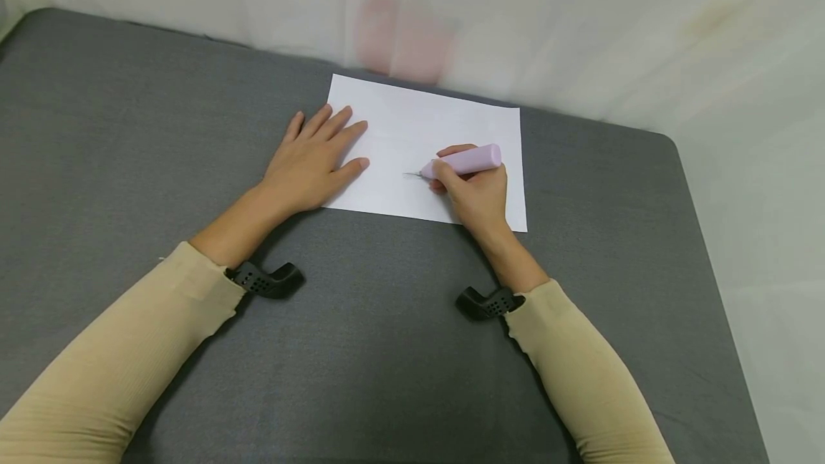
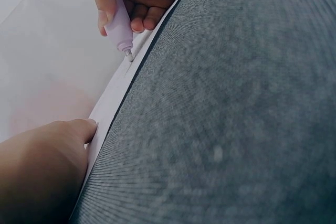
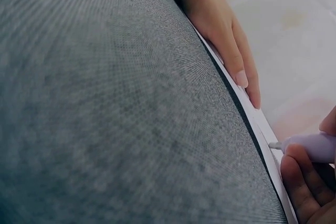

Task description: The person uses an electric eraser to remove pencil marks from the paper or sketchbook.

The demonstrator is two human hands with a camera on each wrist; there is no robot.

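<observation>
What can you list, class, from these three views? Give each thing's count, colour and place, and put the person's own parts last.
Sheet of paper: one, white, lying flat on the table's far half.
Pen: one, pale pink, its tip on the paper near the middle.
Table: one, grey fabric-like top, under everything.
Backdrop: one, whitish, behind and to the right of the table.
Wrist cameras: two, black, one at each wrist.
Sleeves: two, beige, on both forearms.
Left hand: one, fingers flat on the paper's left edge.
Right hand: one, grips the pen.
</observation>
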